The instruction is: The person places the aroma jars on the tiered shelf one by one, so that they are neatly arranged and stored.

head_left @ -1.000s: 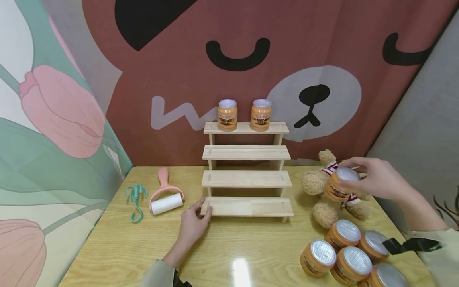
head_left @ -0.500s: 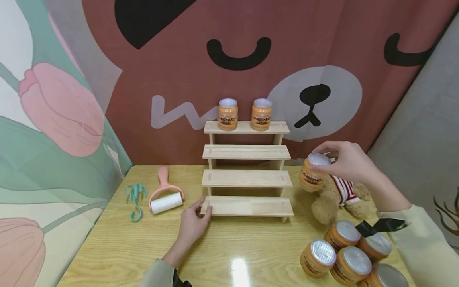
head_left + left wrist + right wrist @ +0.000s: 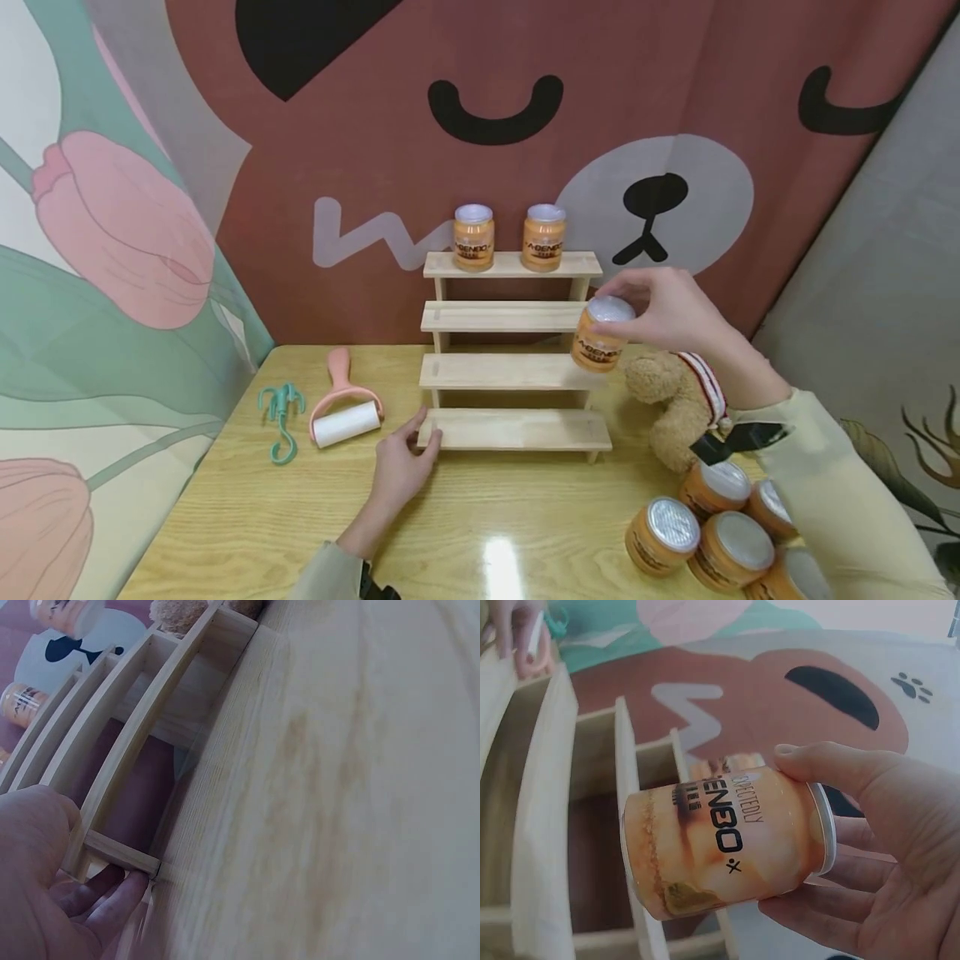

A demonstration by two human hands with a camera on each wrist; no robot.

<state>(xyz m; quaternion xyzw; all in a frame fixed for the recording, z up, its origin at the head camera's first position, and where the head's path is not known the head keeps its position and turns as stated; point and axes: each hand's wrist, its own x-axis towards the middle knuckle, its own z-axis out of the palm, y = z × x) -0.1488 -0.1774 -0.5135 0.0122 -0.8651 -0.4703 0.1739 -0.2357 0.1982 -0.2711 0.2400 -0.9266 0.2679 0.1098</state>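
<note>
My right hand (image 3: 663, 312) grips an orange jar (image 3: 597, 337) with a clear lid near its top, in front of the right end of the wooden tiered shelf (image 3: 517, 431). In the right wrist view the held jar (image 3: 724, 844) shows its printed label, thumb on one side and fingers on the other. My left hand (image 3: 402, 467) grips the left end of the lowest step. In the left wrist view the left hand's fingers (image 3: 112, 907) curl beneath that step, its thumb above. Two similar jars (image 3: 474, 239) stand on the top step.
More orange jars (image 3: 662, 536) cluster on the table (image 3: 465, 533) at the front right, partly behind the right sleeve. A teddy bear (image 3: 667, 404) lies right of the shelf. To its left are a pink lint roller (image 3: 347, 408) and a green hook (image 3: 281, 421).
My right hand has carried the jar leftward and up, from in front of the teddy bear to the shelf's right end. My left hand stays at the lowest step.
</note>
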